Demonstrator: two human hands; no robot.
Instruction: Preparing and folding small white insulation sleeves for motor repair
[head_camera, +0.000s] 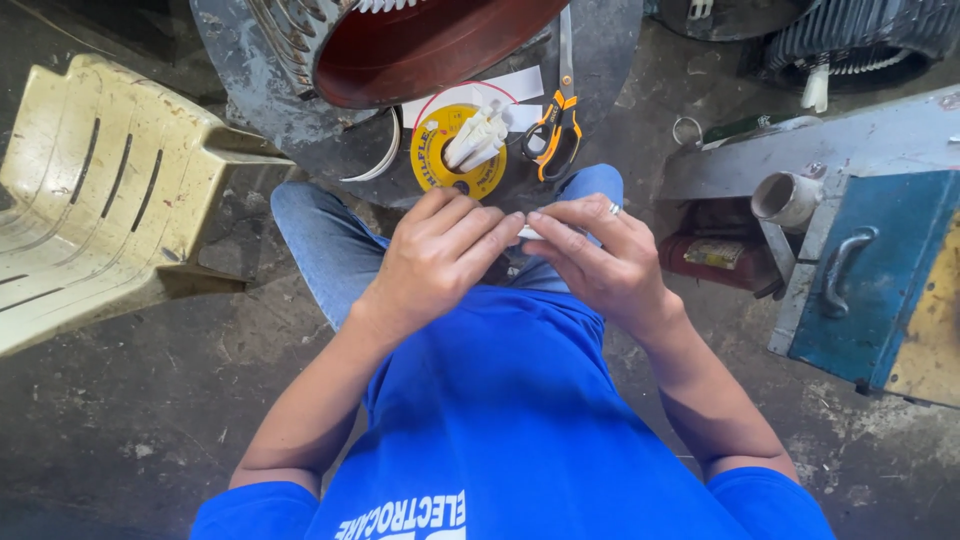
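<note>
My left hand (440, 255) and my right hand (592, 255) meet over my lap, fingertips together, both pinching a small white strip of paper (530, 232) that is mostly hidden by the fingers. A ring sits on a right-hand finger. Just beyond the hands, on a dark round metal surface (600, 60), lies a yellow round spool (455, 155) with several folded white paper pieces (478, 138) on top. Orange-handled scissors (555, 135) lie to its right, beside white paper sheets (520, 85).
A large motor housing with a red inner wall (420, 50) stands at the top. A cream plastic chair (100, 190) lies at the left. A blue and yellow metal box with a handle (870, 290) and a red can (710, 258) stand at the right on the concrete floor.
</note>
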